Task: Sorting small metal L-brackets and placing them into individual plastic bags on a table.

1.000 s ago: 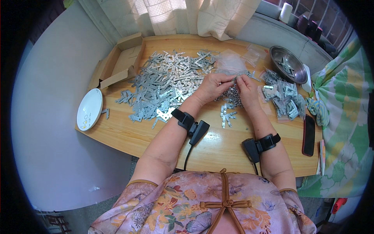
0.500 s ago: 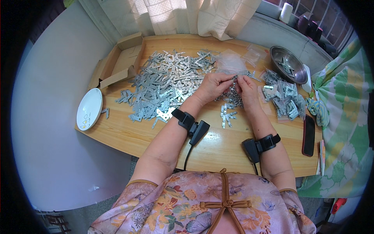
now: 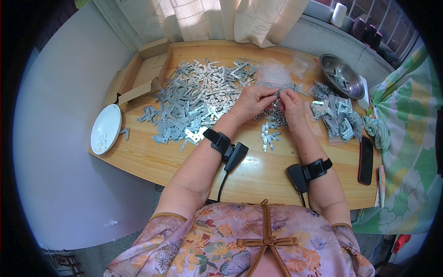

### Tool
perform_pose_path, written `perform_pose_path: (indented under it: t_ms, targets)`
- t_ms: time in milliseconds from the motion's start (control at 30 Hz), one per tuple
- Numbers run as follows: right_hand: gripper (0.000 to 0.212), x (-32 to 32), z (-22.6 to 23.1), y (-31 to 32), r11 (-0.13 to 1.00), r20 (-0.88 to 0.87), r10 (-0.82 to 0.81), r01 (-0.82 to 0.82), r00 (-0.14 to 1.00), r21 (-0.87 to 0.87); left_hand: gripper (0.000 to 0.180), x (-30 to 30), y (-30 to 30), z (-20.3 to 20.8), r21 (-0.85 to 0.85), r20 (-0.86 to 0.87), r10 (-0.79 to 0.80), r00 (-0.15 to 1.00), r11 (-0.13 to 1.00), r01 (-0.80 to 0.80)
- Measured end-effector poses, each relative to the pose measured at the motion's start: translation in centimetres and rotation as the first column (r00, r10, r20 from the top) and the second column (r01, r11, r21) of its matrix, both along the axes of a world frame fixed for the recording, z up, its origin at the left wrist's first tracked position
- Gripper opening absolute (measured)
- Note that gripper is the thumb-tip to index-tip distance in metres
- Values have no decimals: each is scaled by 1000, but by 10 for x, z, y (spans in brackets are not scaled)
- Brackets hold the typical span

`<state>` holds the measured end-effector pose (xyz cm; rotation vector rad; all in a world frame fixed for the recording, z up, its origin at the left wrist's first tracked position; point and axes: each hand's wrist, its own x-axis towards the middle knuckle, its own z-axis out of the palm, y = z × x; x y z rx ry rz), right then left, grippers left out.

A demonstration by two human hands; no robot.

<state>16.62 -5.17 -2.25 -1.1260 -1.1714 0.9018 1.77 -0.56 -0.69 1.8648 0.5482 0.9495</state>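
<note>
My left hand (image 3: 254, 101) and my right hand (image 3: 293, 108) meet over the middle of the table, fingertips pinched close together. Whatever lies between them is small and mostly covered by the fingers. Below and between the hands is a heap of small shiny metal pieces (image 3: 276, 114), partly hidden. Closer to me, several flat metal brackets (image 3: 269, 136) lie in a small group. A large pile of L-shaped metal corner brackets (image 3: 198, 97) spreads to the left of my left hand. To the right of my right hand sit filled clear bags of brackets (image 3: 342, 121).
A cardboard box (image 3: 144, 69) and a white plate (image 3: 106, 129) are at the left. Clear plastic bags (image 3: 273, 73) lie behind my hands. A tilted steel bowl (image 3: 353, 85) with brackets stands at the back right, a phone (image 3: 365, 159) near the right edge.
The fingers of my right hand have shifted slightly, with the fingertips a little lower. The arms and the things on the table stay in place.
</note>
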Motion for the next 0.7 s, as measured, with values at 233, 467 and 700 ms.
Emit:
perform_pose_path:
  t_ms: [233, 467, 700]
  targets:
    - [22, -1, 2, -1, 999, -89, 34, -36, 995, -20, 24, 1, 2, -2, 54, 4, 14, 1000, 998, -15]
    - [22, -2, 7, -4, 996, -153, 51, -63, 987, -69, 23, 0, 1, -2, 72, -4, 36, 999, 997, -36]
    - [20, -4, 9, -6, 998, -98, 28, -34, 995, -54, 23, 2, -1, -2, 5, 80, 46, 996, 999, -47]
